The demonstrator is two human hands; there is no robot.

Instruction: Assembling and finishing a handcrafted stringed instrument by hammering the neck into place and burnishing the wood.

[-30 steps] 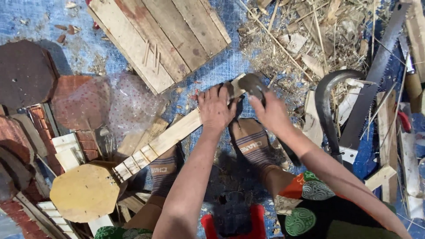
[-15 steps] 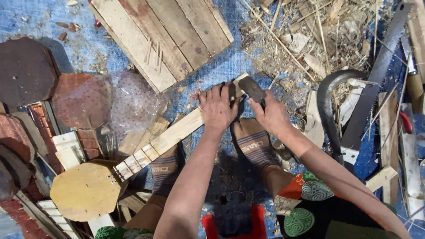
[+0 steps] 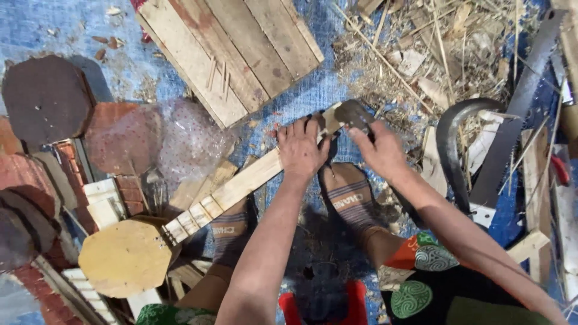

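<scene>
Right hand (image 3: 379,150) tilted the dark tool (image 3: 354,114) upward.

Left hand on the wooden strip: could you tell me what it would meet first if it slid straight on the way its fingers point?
Probably the pallet, after bare blue tarp; depth is unclear.

Straw pile (image 3: 433,54) beyond; sickle (image 3: 451,144) rightward
</scene>
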